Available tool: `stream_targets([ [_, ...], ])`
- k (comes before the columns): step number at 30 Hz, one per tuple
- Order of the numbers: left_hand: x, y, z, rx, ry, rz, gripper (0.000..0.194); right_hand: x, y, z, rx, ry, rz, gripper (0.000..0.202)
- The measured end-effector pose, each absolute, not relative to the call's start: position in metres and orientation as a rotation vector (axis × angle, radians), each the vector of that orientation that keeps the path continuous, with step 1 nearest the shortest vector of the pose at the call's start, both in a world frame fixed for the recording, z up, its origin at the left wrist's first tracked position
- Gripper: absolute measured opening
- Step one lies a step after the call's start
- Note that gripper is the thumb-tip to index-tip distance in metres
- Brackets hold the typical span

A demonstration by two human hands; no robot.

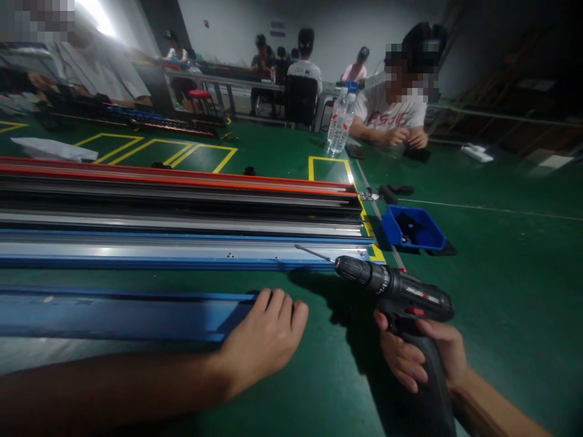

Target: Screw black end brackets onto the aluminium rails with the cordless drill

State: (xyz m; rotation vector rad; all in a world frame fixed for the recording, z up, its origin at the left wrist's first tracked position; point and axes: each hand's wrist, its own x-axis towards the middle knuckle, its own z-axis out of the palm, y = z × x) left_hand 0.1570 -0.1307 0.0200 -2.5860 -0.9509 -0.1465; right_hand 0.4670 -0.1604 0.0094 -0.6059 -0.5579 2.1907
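Drill sits low right of centre, black body with a red trigger patch, gripped by the right hand; fingers wrapped closed round the handle, forefinger up near the trigger; chuck points up-left, and the long thin bit reaches to the near edge of the silver rail, tip over its blue lip, contact too fine to tell.

Left hand lies palm down, fingers together and loosely flat, holding nothing; fingertips rest on the end of the near blue rail, which runs off to the left edge; forearm crosses the bottom of the view.

Beyond the silver rail, more long rails stacked side by side: dark ones, then an orange rail furthest back; all end roughly in line near the yellow tape on the green table.

Blue bin stands just right of the rail ends, dark small parts inside; well apart from the drill.

Further back, two water bottles upright on the table; behind them a seated person in a white shirt, hands together on the table edge; other people seated at benches deeper in the room, blurred.

White cloth lies far left on the table.
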Motion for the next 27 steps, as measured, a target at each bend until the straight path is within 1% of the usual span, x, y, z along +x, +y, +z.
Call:
stream_targets([
  [7,0.158,-0.120,0.023,-2.468,-0.947,-0.234,0.017,0.464,-0.157,0.012,-0.468,-0.593,2.201,0.040],
  [12,0.157,-0.111,0.016,-2.375,-0.905,-0.388,0.018,0.460,-0.152,0.015,-0.511,-0.596,2.166,0.034],
  [17,0.150,-0.107,0.014,-2.337,-0.541,-0.689,0.018,0.459,-0.148,0.013,-0.488,-0.572,2.189,0.032],
  [22,0.149,-0.122,0.021,-2.466,-0.072,-0.897,0.030,0.456,-0.144,0.009,-0.477,-0.580,2.197,0.035],
  [24,0.152,-0.129,0.025,-2.553,0.031,-0.937,0.028,0.456,-0.143,0.009,-0.461,-0.593,2.206,0.038],
  [27,0.154,-0.132,0.027,-2.601,0.064,-0.947,0.016,0.457,-0.143,0.009,-0.473,-0.613,2.228,0.041],
])
